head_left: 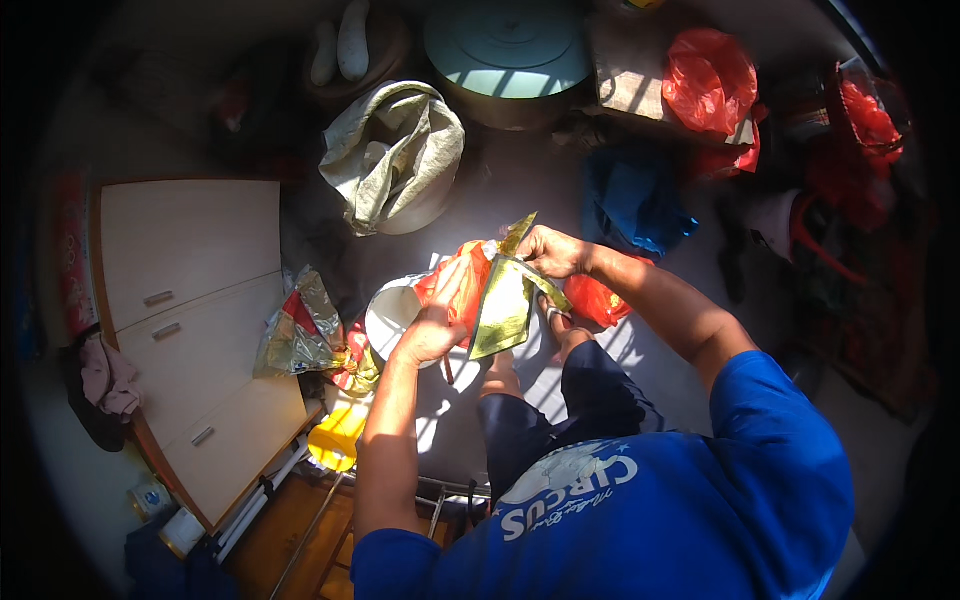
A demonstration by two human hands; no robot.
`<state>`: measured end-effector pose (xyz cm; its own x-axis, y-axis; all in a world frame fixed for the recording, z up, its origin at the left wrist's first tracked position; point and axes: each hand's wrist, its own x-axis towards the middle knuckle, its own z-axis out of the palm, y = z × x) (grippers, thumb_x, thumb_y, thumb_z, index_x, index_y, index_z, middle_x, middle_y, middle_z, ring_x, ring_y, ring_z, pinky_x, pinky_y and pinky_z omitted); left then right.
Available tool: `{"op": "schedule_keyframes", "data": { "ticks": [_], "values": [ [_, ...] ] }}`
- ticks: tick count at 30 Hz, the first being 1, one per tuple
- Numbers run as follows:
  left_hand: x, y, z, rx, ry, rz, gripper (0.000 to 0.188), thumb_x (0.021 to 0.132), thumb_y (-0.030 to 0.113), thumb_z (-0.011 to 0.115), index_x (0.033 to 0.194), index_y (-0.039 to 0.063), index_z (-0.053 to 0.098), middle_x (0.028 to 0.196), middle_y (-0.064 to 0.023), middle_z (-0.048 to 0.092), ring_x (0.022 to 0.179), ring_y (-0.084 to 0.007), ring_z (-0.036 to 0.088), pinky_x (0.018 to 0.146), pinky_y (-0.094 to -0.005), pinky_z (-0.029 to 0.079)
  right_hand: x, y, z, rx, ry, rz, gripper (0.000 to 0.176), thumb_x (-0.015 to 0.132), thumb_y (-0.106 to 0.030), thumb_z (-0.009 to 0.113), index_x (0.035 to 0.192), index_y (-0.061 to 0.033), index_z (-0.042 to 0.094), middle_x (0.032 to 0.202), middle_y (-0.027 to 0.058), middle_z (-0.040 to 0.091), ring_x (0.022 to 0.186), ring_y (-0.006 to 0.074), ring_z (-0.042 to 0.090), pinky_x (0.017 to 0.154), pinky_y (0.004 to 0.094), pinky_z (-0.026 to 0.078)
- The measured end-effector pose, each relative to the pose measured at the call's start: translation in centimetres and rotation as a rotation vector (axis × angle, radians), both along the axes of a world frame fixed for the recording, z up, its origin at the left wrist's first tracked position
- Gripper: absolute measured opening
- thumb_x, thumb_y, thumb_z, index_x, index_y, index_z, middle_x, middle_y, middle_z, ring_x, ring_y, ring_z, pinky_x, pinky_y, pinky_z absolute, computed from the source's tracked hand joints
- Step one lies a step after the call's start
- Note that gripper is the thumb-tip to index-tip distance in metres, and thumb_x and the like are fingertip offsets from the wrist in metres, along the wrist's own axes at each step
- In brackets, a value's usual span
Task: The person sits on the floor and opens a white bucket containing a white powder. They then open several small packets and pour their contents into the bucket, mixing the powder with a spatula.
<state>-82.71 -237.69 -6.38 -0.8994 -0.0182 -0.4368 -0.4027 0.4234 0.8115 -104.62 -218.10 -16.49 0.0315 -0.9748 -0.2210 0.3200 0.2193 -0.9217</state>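
Note:
Near the centre, my right hand (555, 251) grips the upper end of a shiny yellow-green printed plastic bag (504, 307), which is tied or bunched near the top. My left hand (435, 337) lies against a red plastic bag (471, 285) just left of it; its fingers are partly washed out by sunlight, and how firmly it holds the bag cannot be told. Below them stands a white bucket (386, 319). Another red plastic bag (596, 298) rests on the floor beyond my right hand, close to my foot.
Left is a cabinet with drawers (202, 285), beside a crumpled foil bag (307, 322) and a yellow container (336, 441). Ahead stand a cloth-lined container (394, 150) and a vat with a green lid (510, 45). A blue plastic bag (637, 202) lies right.

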Motion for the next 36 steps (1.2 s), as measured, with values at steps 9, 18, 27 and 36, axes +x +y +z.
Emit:
{"op": "schedule_keyframes", "data": {
  "ticks": [9, 18, 27, 36],
  "values": [
    [-0.1, 0.4, 4.0, 0.396, 0.074, 0.241, 0.098, 0.076, -0.003, 0.057, 0.166, 0.007, 0.020, 0.155, -0.0185, 0.044, 0.128, -0.0242, 0.052, 0.106, -0.0302, 0.042, 0.1, -0.9, 4.6, -0.083, 0.069, 0.066, 0.010, 0.094, 0.002, 0.067, 0.096, 0.0051, 0.076, 0.081, -0.0003, 0.073, 0.076, 0.0052, 0.059, 0.069, 0.0282, 0.052],
    [-4.0, -1.3, 3.6, 0.265, 0.151, 0.178, 0.104, 0.062, -0.007, 0.058, 0.162, -0.001, 0.026, 0.162, -0.0185, 0.033, 0.149, -0.0268, 0.034, 0.121, -0.0311, 0.029, -1.3, 1.1, 5.5, 0.145, 0.314, -0.093, 0.027, 0.084, 0.013, 0.062, 0.107, 0.0059, 0.074, 0.092, 0.0085, 0.078, 0.086, 0.0107, 0.069, 0.080, 0.0309, 0.057],
    [-6.2, -2.5, 2.9, 0.157, 0.179, 0.080, 0.105, 0.060, -0.013, 0.062, 0.159, 0.000, 0.031, 0.157, -0.0194, 0.037, 0.153, -0.0322, 0.028, 0.126, -0.0369, 0.023, -1.9, 1.6, 8.9, 0.255, 0.526, -0.101, 0.051, 0.075, 0.012, 0.059, 0.124, 0.0035, 0.071, 0.089, 0.0221, 0.076, 0.081, 0.0138, 0.071, 0.078, 0.0341, 0.058],
    [-5.9, -5.1, -0.3, -0.064, 0.106, -0.012, 0.108, 0.064, 0.005, 0.073, 0.159, -0.005, 0.025, 0.157, -0.0272, 0.032, 0.149, -0.0398, 0.030, 0.122, -0.0399, 0.029, -1.9, 2.9, 13.7, 0.348, 0.249, -0.509, 0.025, 0.095, 0.002, 0.069, 0.119, 0.0085, 0.072, 0.108, 0.0114, 0.077, 0.098, 0.0113, 0.068, 0.089, 0.0278, 0.056]
  ]
}}
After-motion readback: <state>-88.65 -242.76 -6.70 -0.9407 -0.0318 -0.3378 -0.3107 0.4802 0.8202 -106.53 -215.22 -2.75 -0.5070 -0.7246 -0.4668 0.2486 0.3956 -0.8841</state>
